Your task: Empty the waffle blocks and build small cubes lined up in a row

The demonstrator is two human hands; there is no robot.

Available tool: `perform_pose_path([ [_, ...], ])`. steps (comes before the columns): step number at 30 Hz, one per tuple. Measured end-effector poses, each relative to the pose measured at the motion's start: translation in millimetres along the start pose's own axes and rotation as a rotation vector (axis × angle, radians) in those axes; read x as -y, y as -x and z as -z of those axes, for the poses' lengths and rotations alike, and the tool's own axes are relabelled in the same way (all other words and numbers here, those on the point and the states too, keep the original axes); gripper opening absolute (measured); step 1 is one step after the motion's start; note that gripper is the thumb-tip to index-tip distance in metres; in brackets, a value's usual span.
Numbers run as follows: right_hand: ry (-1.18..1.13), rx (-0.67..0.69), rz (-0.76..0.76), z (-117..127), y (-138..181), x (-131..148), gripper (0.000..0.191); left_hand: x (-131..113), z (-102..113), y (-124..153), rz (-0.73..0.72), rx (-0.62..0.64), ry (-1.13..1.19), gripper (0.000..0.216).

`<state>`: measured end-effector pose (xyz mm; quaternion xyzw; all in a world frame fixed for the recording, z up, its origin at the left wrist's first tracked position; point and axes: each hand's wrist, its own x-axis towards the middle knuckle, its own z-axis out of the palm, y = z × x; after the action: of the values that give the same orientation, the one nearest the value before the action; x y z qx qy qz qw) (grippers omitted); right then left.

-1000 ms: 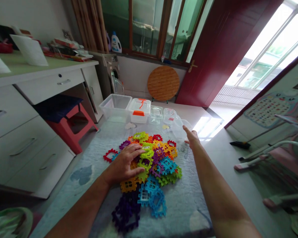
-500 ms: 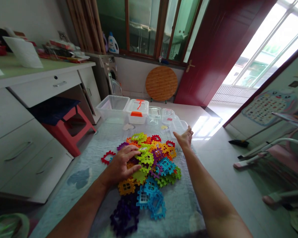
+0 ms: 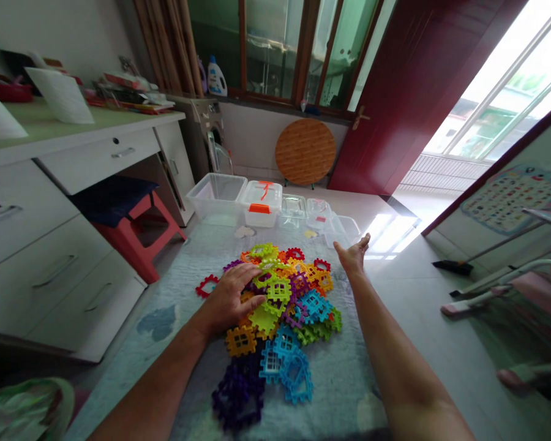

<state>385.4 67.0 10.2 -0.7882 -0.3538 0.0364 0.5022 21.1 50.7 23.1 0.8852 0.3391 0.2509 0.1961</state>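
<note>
A heap of colourful plastic interlocking building pieces [image 3: 298, 288] lies on the cloth-covered table [image 3: 165, 367]. My left hand [image 3: 234, 294] rests on the left side of the heap, fingers stretched over yellow-green and orange pieces. Nearest to me are a dark purple cluster [image 3: 239, 392] and several blue pieces [image 3: 287, 361]. At the table's far right, my right hand [image 3: 354, 254] is held with thumb and fingers apart. It is right by the near edge of a clear plastic container [image 3: 342, 229]; whether they touch I cannot tell.
Along the far edge stand a large clear bin [image 3: 218, 199], a lidded box with orange latches [image 3: 261, 205] and smaller clear boxes [image 3: 292, 208]. A red stool [image 3: 133, 229] and white drawers [image 3: 59, 263] are on the left. A pink chair [image 3: 532, 291] stands at right.
The whole scene has shifted slightly to the right in view. Both hands keep nearly the same pose, and the heap looks unchanged.
</note>
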Motion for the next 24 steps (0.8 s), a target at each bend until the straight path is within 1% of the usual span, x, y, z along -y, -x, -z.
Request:
perform_pose_path([
  [1,-0.013,-0.007,0.028,3.9,8.8,4.2,0.106,1.7,-1.2,0.0,0.008,-0.006,-0.012,0.055],
  [2,-0.030,0.030,0.069,8.6,19.5,10.8,0.098,3.3,-2.3,-0.1,0.018,-0.013,-0.024,0.056],
  [3,-0.049,0.128,0.127,13.9,31.9,19.8,0.086,4.6,-3.0,-0.2,0.029,-0.020,-0.035,0.057],
  [5,-0.061,0.476,0.317,24.8,60.3,42.8,0.065,5.8,-2.9,-0.3,0.047,-0.036,-0.052,0.057],
  [6,-0.048,0.658,0.444,29.5,75.1,55.1,0.062,5.7,-2.0,-0.1,0.051,-0.041,-0.052,0.057],
  [7,-0.031,0.810,0.561,33.0,89.5,66.7,0.067,5.2,-0.6,0.3,0.050,-0.039,-0.043,0.058],
  [8,-0.006,0.930,0.655,34.9,102.8,76.6,0.078,4.4,1.0,0.8,0.046,-0.027,-0.025,0.060],
  [9,0.036,1.003,0.726,35.3,114.5,84.3,0.090,3.3,2.7,1.6,0.037,-0.006,0.001,0.063],
  [10,0.086,1.047,0.788,34.2,124.3,89.7,0.097,2.1,4.2,2.3,0.025,0.024,0.028,0.068],
  [12,0.172,1.045,0.859,28.9,137.3,93.9,0.103,0.2,6.2,3.5,0.005,0.091,0.064,0.085],
  [14,0.223,0.997,0.873,23.1,142.4,92.7,0.096,-1.1,6.8,3.6,-0.001,0.136,0.066,0.098],
  [15,0.231,0.974,0.869,21.1,142.6,91.4,0.090,-1.6,6.8,3.1,0.001,0.144,0.062,0.099],
  [16,0.231,0.957,0.863,20.1,141.8,90.2,0.083,-2.1,6.8,2.4,0.006,0.142,0.061,0.094],
  [18,0.202,0.943,0.852,20.8,138.5,88.4,0.072,-3.7,7.2,0.8,0.004,0.122,0.075,0.076],
  [20,0.153,0.943,0.840,23.5,134.3,86.8,0.066,-6.4,8.5,-0.1,-0.016,0.105,0.106,0.062],
  [22,0.096,0.932,0.811,26.8,129.9,84.2,0.063,-9.1,9.9,0.2,-0.010,0.079,0.132,0.059],
  [24,0.035,0.902,0.741,30.2,125.4,80.0,0.060,-10.1,10.7,1.4,0.049,0.038,0.138,0.062],
])
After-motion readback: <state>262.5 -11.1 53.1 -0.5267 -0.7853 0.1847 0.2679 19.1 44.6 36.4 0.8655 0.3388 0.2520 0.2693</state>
